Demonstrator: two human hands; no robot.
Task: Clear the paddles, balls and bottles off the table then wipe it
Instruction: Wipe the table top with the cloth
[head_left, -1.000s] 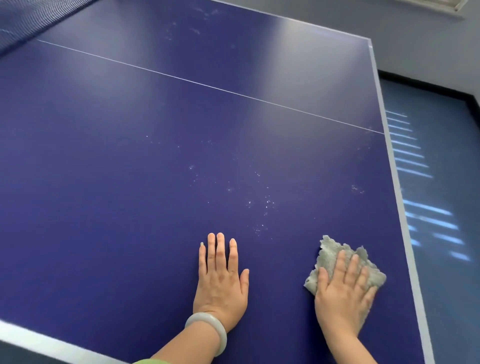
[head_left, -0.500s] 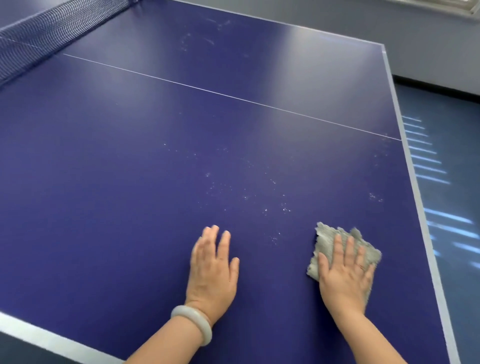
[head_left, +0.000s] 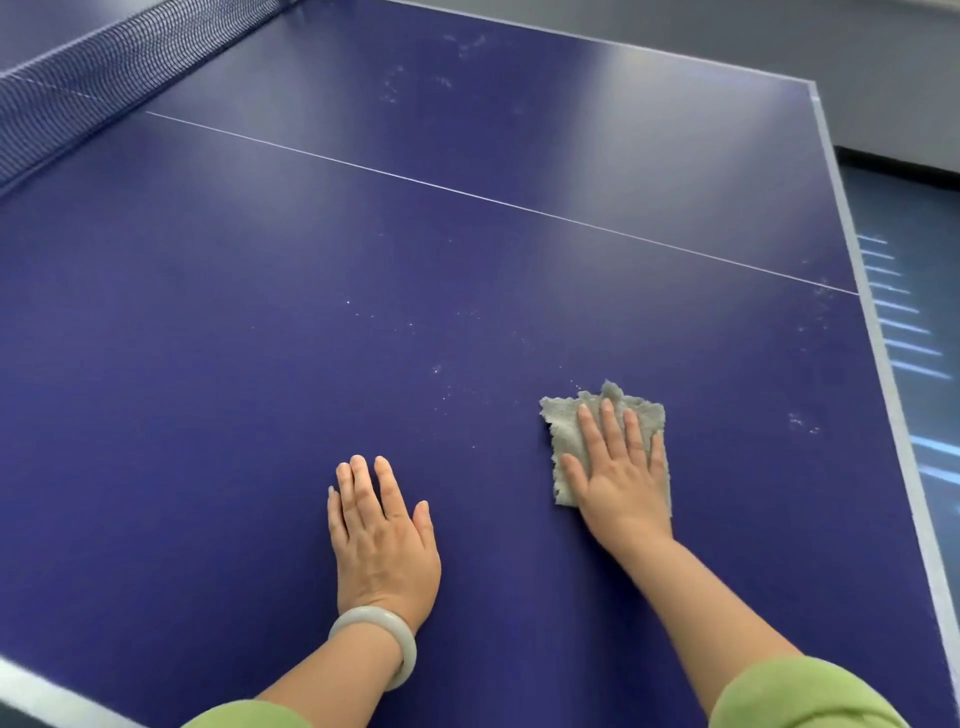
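A dark blue ping-pong table (head_left: 260, 364) fills the view, with no paddles, balls or bottles on it. My right hand (head_left: 621, 470) lies flat, fingers spread, pressing a grey cloth (head_left: 563, 418) onto the table right of centre. My left hand (head_left: 382, 535) rests palm down on the bare surface to the left of the cloth, holding nothing; a pale bangle (head_left: 387, 631) sits on its wrist. White dusty specks (head_left: 441, 379) dot the surface just beyond the left hand and left of the cloth, with more specks (head_left: 802, 423) near the right edge.
The net (head_left: 104, 78) runs across the far left corner. A thin white centre line (head_left: 467, 192) crosses the table. The table's pale right edge (head_left: 883, 364) borders a blue floor with light stripes (head_left: 904, 332). The near edge (head_left: 52, 696) is at lower left.
My right hand has pushed the cloth forward and a little left across the table, over some specks. My left hand stays flat on the surface. The camera has tilted up, so the net shows.
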